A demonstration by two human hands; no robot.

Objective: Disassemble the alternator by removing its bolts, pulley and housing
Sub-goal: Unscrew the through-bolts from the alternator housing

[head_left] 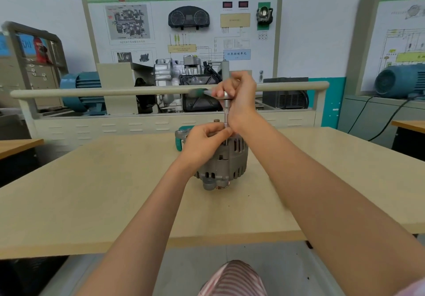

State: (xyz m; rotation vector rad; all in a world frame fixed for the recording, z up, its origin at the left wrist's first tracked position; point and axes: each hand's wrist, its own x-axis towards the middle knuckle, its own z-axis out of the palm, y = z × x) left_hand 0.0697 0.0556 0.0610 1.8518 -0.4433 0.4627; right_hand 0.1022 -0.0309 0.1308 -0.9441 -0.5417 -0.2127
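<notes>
Alternator [224,164] standing pulley-down at the table's [92,192] middle. Right hand [239,95] up above it, grip wrapped round the ratchet wrench [224,95], extension bar [226,123] running straight down into the housing top. Left hand [204,140] pinching the bar's lower end against the alternator.

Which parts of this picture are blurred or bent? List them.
Head view: the ratchet handle in the right hand is smeared by motion; the rail bows from wide-angle distortion; the alternator is fairly sharp; lighting is even, without glare.
</notes>
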